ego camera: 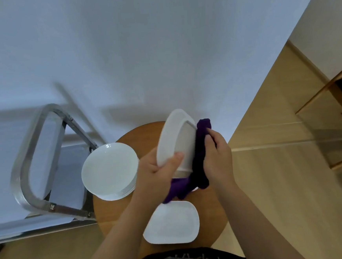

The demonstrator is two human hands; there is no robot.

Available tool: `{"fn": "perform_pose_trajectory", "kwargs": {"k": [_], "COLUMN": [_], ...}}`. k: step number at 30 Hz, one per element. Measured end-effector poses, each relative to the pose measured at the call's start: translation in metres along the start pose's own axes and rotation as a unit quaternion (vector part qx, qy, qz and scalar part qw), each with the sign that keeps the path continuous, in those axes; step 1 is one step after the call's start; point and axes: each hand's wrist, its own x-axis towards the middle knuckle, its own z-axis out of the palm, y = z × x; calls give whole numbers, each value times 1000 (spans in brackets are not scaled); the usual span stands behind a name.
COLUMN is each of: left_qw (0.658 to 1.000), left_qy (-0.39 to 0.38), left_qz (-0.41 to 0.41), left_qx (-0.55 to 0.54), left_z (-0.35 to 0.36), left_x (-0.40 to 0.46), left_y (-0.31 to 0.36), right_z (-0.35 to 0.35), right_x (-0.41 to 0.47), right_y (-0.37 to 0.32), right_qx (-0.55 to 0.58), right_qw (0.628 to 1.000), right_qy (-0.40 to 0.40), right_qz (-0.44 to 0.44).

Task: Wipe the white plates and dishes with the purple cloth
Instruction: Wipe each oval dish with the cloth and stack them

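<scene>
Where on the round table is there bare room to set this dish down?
Little bare wood is left on the round table. The best patch is at the right edge, right of the square plate. A narrow strip lies between the plate stack and that plate, under the left forearm. The middle is crowded: left hand, held dish, purple cloth, right hand.

— What is filling the far side of the room?
— A white wall (138, 40) is taking up most of the view, with soft shadows lying across it.
— And underfoot?
— A pale wood floor (282, 182) is running off to the right, light glancing along its boards.
— Any furniture?
— A round wooden table (116, 219) is standing in the middle. A metal-framed chair (23, 161) is sitting just left of it, and a wooden frame (326, 88) is showing at the right edge.
</scene>
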Motion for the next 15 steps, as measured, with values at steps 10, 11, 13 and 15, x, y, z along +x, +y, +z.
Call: {"fn": "perform_pose_trajectory", "kwargs": {"k": [10,11,13,15], "left_qw": [897,903,911,910], "left_qy": [173,183,184,177], "left_qz": [-102,-91,-90,-107], "left_qx": [-393,-377,-358,-360], "left_z": [-46,-51,-58,-63], "left_x": [54,55,53,51], "left_y": [35,35,31,24], "right_z": [-3,-7,-23,-35], "right_x": [-5,-3,5,11], "right_y": [49,48,42,31], "right_qx": [-70,-49,-18,19], "right_qw": [994,996,996,996], "right_qy": [-71,-41,8,22], "right_qz": [42,69,88,86]}}
